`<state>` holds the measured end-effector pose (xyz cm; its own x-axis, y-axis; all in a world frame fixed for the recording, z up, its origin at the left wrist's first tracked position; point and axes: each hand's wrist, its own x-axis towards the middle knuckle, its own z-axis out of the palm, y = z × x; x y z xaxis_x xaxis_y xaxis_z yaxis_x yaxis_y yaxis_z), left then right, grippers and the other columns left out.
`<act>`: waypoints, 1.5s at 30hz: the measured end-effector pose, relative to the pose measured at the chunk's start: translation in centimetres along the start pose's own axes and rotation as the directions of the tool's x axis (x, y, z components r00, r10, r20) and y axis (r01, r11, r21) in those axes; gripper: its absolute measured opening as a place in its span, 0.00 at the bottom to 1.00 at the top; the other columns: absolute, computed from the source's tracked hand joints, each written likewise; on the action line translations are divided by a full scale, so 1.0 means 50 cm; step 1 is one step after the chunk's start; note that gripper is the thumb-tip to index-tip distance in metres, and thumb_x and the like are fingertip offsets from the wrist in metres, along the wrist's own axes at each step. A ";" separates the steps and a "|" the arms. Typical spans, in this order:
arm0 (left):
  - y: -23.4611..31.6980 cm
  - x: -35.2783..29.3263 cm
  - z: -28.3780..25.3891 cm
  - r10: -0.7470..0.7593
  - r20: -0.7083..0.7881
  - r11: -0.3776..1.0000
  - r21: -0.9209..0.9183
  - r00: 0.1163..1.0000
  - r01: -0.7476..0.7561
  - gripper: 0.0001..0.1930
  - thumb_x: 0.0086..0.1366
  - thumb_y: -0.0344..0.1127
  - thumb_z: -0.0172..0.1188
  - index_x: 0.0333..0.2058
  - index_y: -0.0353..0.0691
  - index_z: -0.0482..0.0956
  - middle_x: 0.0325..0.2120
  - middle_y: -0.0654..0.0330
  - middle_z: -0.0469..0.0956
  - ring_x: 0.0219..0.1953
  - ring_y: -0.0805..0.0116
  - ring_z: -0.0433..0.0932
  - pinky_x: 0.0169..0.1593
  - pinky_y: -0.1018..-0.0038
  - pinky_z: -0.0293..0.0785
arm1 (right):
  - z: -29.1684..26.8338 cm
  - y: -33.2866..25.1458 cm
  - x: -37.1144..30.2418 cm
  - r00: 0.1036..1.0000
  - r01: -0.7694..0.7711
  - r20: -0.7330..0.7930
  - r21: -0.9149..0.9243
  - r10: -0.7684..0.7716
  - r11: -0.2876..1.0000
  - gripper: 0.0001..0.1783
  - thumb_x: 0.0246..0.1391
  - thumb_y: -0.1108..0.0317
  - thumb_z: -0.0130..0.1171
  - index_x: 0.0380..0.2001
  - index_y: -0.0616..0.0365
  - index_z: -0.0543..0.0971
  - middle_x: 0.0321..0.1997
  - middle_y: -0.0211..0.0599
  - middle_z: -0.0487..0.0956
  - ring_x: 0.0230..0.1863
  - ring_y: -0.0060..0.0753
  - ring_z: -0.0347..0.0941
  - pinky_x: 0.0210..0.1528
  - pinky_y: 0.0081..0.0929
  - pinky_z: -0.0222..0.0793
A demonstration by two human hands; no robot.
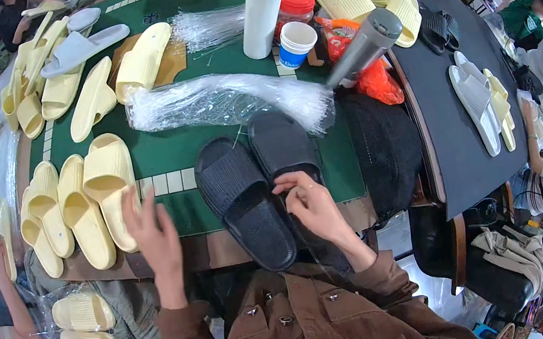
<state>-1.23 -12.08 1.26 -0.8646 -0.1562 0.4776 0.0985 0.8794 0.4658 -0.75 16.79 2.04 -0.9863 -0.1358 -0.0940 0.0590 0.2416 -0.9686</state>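
A pair of black ribbed slide slippers (240, 197) lies at the table's front edge, toes pointing away and heels overhanging the edge. My right hand (313, 209) is over the right-hand slipper, its fingers bent and thumb and index drawn together; whatever they pinch is too small to make out. To the left, my left hand (155, 237) is raised with fingers apart, holding nothing, beside a row of cream slippers (79, 210). Beyond the black pair lies a bundle of thin clear plastic strands (223, 102), with a second bundle (210, 28) farther back.
Cream and grey slippers (83, 49) pile at the far left. A white tumbler (263, 11), a paper cup (297, 45), a red-lidded jar (294, 9) and a grey flask (366, 44) stand at the back right. A black bag (384, 149) is right of the green mat. People work on both sides.
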 end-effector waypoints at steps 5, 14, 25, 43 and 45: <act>0.140 0.008 0.029 0.197 0.095 0.961 -0.218 0.976 -0.173 0.19 0.60 0.27 0.59 0.51 0.40 0.77 0.58 0.50 0.66 0.64 0.44 0.60 0.64 0.52 0.56 | -0.045 0.004 -0.027 0.985 0.155 -0.118 0.279 -0.126 0.948 0.11 0.64 0.82 0.39 0.44 0.64 0.70 0.52 0.46 0.75 0.44 0.31 0.77 0.49 0.27 0.72; 0.243 0.018 0.137 0.427 0.217 0.900 -0.199 0.878 -0.388 0.22 0.61 0.36 0.60 0.54 0.43 0.74 0.55 0.57 0.71 0.58 0.55 0.67 0.64 0.52 0.56 | -0.126 -0.124 -0.044 0.923 0.327 -0.302 0.291 -0.238 0.899 0.13 0.68 0.75 0.35 0.52 0.64 0.65 0.48 0.55 0.76 0.40 0.40 0.81 0.32 0.24 0.77; 0.222 0.003 0.120 0.461 0.185 0.873 -0.271 0.868 -0.406 0.20 0.58 0.29 0.58 0.51 0.44 0.77 0.53 0.58 0.74 0.56 0.58 0.71 0.64 0.55 0.60 | -0.114 -0.343 0.073 0.531 0.837 -0.259 0.008 -0.807 0.548 0.12 0.63 0.76 0.46 0.44 0.65 0.77 0.51 0.51 0.74 0.40 0.31 0.76 0.39 0.24 0.75; 0.224 -0.005 0.125 0.456 0.144 0.874 -0.258 0.878 -0.411 0.21 0.56 0.32 0.61 0.51 0.45 0.78 0.53 0.57 0.74 0.54 0.58 0.73 0.62 0.55 0.62 | -0.132 0.112 0.105 0.861 0.101 -0.505 0.039 -0.067 0.994 0.14 0.64 0.69 0.51 0.47 0.59 0.81 0.61 0.38 0.70 0.51 0.26 0.71 0.47 0.21 0.70; 0.225 -0.004 0.120 0.441 0.162 0.878 -0.279 0.883 -0.388 0.21 0.56 0.32 0.61 0.51 0.45 0.77 0.53 0.57 0.74 0.55 0.58 0.72 0.62 0.55 0.62 | -0.133 0.111 0.116 0.886 0.083 -0.458 0.005 -0.072 0.996 0.14 0.64 0.69 0.51 0.48 0.59 0.81 0.61 0.37 0.69 0.51 0.25 0.71 0.47 0.20 0.70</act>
<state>-2.90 0.54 1.94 -0.7995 0.3227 0.5066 0.5594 0.7074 0.4321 -7.18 23.73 -2.35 -0.9489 0.3018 0.0918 -0.0228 0.2246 -0.9742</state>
